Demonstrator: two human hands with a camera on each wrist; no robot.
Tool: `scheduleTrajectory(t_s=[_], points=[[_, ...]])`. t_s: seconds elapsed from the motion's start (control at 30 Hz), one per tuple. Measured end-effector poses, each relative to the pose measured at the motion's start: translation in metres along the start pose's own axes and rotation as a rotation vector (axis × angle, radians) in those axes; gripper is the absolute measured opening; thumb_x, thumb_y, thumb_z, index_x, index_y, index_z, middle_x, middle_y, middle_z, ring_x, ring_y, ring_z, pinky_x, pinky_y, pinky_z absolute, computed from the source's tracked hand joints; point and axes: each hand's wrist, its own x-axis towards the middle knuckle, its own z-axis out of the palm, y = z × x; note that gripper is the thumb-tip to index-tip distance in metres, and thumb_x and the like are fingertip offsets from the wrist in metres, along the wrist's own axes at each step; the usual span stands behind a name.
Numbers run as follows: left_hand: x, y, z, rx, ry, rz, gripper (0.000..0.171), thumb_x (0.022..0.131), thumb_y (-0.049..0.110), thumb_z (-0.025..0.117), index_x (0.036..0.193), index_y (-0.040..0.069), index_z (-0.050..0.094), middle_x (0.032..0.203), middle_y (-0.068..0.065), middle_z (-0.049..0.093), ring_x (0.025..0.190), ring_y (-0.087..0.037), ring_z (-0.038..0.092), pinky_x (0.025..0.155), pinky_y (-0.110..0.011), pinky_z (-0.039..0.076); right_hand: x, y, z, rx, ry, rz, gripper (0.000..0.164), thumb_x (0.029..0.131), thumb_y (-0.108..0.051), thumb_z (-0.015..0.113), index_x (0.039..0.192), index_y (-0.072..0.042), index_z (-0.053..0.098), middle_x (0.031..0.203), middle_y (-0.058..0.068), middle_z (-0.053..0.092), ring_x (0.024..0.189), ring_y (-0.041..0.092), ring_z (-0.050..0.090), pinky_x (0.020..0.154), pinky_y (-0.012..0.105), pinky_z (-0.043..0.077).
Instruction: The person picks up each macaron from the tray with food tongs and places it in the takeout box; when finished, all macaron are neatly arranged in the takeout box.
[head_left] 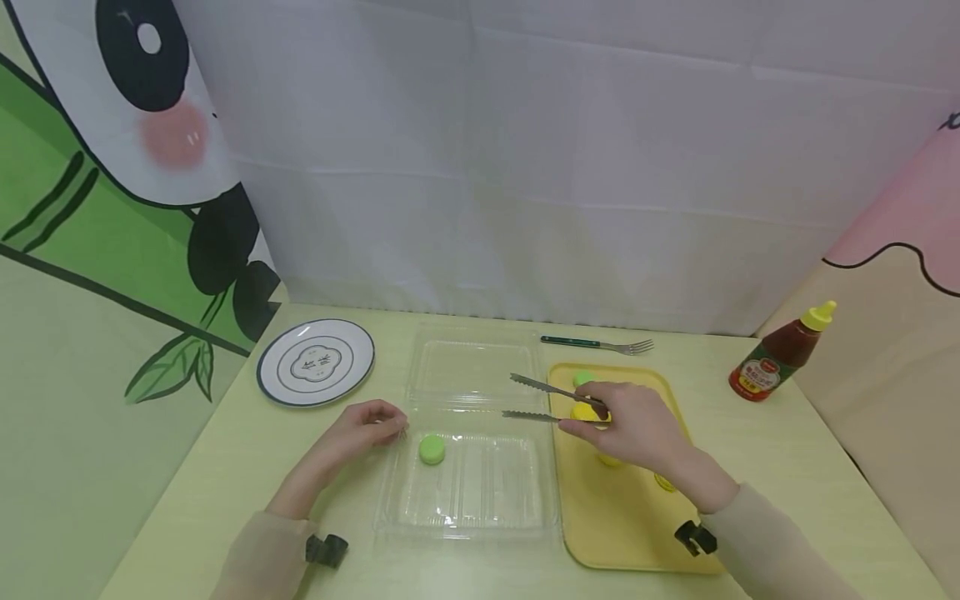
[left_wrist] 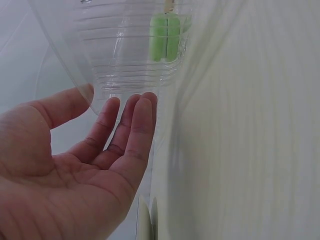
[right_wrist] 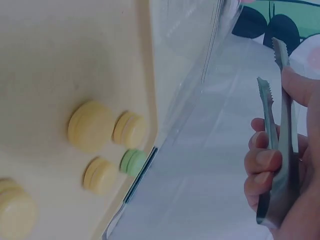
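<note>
Across the pale surface [head_left: 202, 533], the head view is taking in quite a spread: a white plate [head_left: 316, 363] is sitting off to the left, a fork [head_left: 592, 343] is lying just beyond the yellow tray [head_left: 615, 529], and a sauce bottle [head_left: 772, 362] is standing away to the right. Between plate and tray, a clear container [head_left: 483, 487] is lying open, its lid [head_left: 476, 367] spreading out behind, and one green macaron [head_left: 432, 450] is resting near the base's far left corner. Over the tray, the right hand [head_left: 637, 421] is gripping metal tongs [head_left: 555, 389], tips spread apart, and is blocking part of the sweets below.

Down at the left wrist, the left hand [left_wrist: 82, 165] is hovering relaxed at the container's corner, thumb and fingers parted; whether it is touching the rim, I can't tell. Through the clear wall, that macaron is showing its two halves.

Over at the right wrist, the camera is catching what the hand is covering: four yellow macarons [right_wrist: 92, 127] and a second green macaron [right_wrist: 132, 162] are sitting on the tray, clear of those toothed tips.
</note>
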Motion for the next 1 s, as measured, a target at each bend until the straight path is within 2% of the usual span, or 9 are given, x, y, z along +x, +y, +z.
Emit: scheduleTrajectory(t_s=[0.23,0.5,0.67,1.0], points=[[-0.001,0.002,-0.001,-0.004,-0.002,0.010,0.029,0.099,0.022,0.063,0.113,-0.004,0.064,0.103,-0.009,0.067,0.093,-0.017,0.061,0.086,-0.034,0.054,-0.014,0.027,-0.017,0.001,-0.049,0.032,0.036,0.087,-0.051,0.073,0.102,-0.018,0.071,0.064,-0.014,0.043,0.055,0.003,0.038,0.049,0.022,0.029],[-0.003,0.004,-0.001,-0.019,-0.007,0.005,0.030,0.100,0.021,0.062,0.114,-0.005,0.063,0.105,-0.013,0.067,0.096,-0.019,0.062,0.088,-0.036,0.054,-0.027,0.054,-0.028,-0.037,-0.067,0.093,0.043,0.086,-0.053,0.074,0.105,-0.014,0.072,0.066,-0.013,0.047,0.055,0.005,0.040,0.050,0.024,0.032],[-0.004,0.004,-0.002,-0.013,-0.005,0.013,0.030,0.099,0.022,0.063,0.113,-0.004,0.064,0.105,-0.011,0.067,0.095,-0.018,0.061,0.087,-0.033,0.054,-0.036,0.065,-0.036,-0.033,-0.071,0.121,0.045,0.085,-0.051,0.075,0.105,-0.011,0.072,0.067,-0.011,0.048,0.057,0.007,0.041,0.051,0.025,0.033],[-0.005,0.006,0.000,-0.038,-0.004,0.000,0.029,0.099,0.021,0.063,0.113,-0.005,0.063,0.105,-0.011,0.068,0.096,-0.019,0.062,0.088,-0.036,0.055,-0.063,0.088,-0.047,-0.013,-0.077,0.161,0.041,0.085,-0.048,0.077,0.105,-0.013,0.072,0.069,-0.011,0.049,0.057,0.005,0.041,0.050,0.023,0.032]])
